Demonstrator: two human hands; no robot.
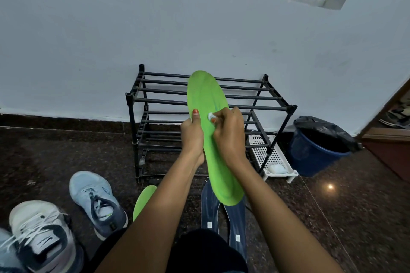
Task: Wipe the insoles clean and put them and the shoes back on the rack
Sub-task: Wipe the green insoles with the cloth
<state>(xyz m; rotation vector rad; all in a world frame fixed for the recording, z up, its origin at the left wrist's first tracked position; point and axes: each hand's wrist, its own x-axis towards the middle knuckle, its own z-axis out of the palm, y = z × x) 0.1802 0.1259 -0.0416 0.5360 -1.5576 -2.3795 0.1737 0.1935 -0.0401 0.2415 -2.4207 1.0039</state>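
Note:
My left hand (192,134) grips a bright green insole (206,97) by its left edge, thumb on its face, holding it up in front of the black shoe rack (275,107). My right hand (228,131) pinches a small white wipe (210,115) against the insole's middle. A second green insole (143,200) lies on the floor below my left arm. Two dark blue insoles (209,208) lie on the floor under my right arm. A light blue sneaker (95,200) and a white-and-navy sneaker (42,235) sit at the lower left.
A white perforated tray (266,155) holding white wadding lies on the floor beside the rack's right leg. A blue bin (315,155) lined with a black bag stands right of it. The wall is behind the rack; a wooden door frame (388,139) is at far right.

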